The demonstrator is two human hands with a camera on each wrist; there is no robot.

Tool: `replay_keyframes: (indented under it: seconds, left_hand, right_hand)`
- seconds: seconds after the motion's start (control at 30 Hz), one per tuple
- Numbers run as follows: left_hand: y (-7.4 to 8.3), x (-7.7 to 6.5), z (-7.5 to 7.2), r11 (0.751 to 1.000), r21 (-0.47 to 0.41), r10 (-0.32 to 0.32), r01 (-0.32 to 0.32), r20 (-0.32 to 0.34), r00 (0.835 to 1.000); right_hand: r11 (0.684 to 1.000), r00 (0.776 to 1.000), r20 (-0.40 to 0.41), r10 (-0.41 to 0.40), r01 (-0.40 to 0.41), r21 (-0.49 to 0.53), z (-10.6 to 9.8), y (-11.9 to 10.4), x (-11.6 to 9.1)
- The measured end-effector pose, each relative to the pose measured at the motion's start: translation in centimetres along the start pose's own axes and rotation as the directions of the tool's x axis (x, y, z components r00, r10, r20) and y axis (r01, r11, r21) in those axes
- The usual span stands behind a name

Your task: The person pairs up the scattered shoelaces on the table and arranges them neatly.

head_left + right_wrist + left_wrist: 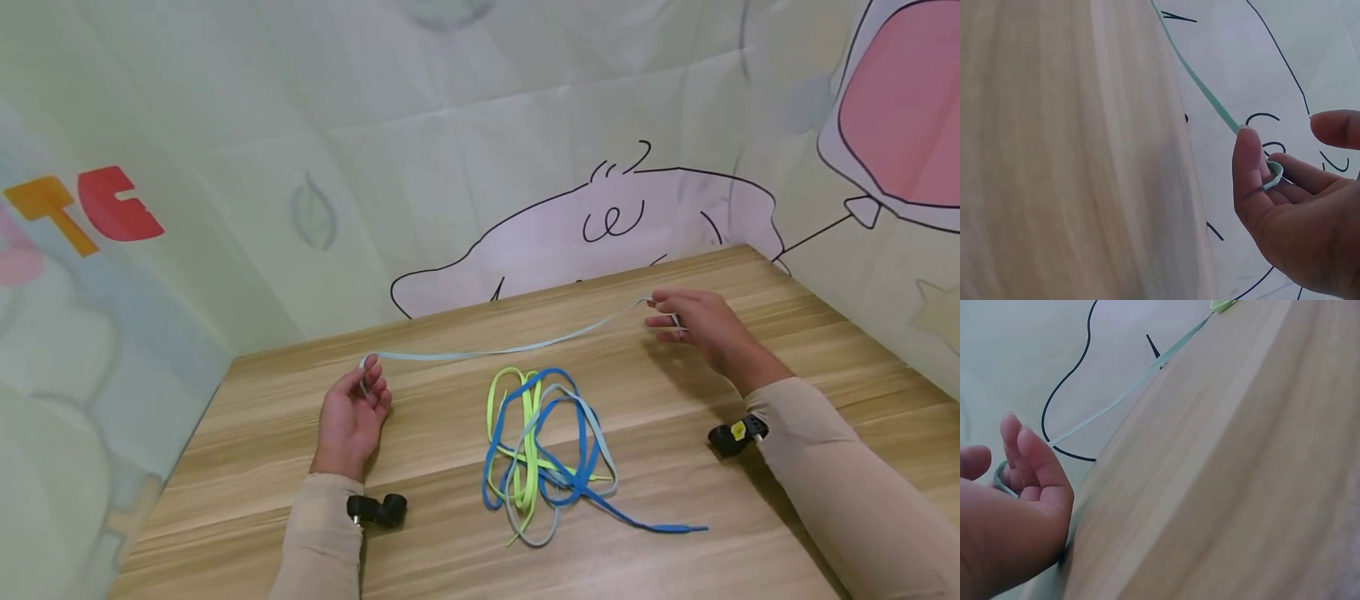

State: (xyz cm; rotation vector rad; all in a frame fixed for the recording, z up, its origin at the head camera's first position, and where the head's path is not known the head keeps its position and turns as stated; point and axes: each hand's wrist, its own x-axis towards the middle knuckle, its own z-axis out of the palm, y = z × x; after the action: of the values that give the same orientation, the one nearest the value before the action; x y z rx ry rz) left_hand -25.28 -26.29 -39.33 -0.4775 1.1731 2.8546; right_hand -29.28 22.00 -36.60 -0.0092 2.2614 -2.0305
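A pale blue-green shoelace (517,350) stretches in a shallow sag between the two hands, above the table. The left hand (352,421) holds one end, palm turned up, with the lace wound over its curled fingers; in the left wrist view the thumb stands apart from the lace (1110,409). At the other end, the right hand (701,329) holds the lace among its bent fingers, and a short loop curls inside them in the right wrist view. Nearer the body, between the hands, lies a loose tangle of a yellow-green shoelace (528,417), a blue shoelace (581,417) and a grey-blue shoelace (609,467).
The wood-grain table (435,525) meets a printed cloth backdrop (337,125) along its far edge and both sides. A small black camera (378,510) is strapped to the left sleeve, another black camera (735,435) to the right one.
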Motion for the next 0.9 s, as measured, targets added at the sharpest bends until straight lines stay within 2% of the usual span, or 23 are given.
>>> replay_keyframes:
  seconds: [0.13, 0.4, 0.7, 0.9]
  left_hand:
    - [-0.03, -0.02, 0.06, 1.000, -0.016, -0.009, 0.009, -0.015, 1.000]
    - [0.09, 0.08, 0.12, 1.000, -0.017, 0.008, -0.008, -0.038, 0.999]
    - [0.39, 0.14, 0.19, 1.000, -0.016, 0.009, -0.010, -0.045, 0.999]
    - [0.34, 0.08, -0.01, 1.000, -0.009, 0.002, -0.002, -0.060, 0.998]
  right_hand:
    - [1.000, 1.000, 0.012, -0.005, 0.004, 0.013, 0.03, 0.22, 0.03]
    - [0.993, 0.999, -0.011, -0.041, 0.042, 0.113, -0.14, 0.43, 0.24]
    - [0.994, 0.995, -0.003, -0.101, 0.101, 0.035, -0.59, 0.44, 0.62]
    - [0.987, 0.993, 0.027, -0.118, 0.121, -0.108, -0.50, 0.75, 0.71]
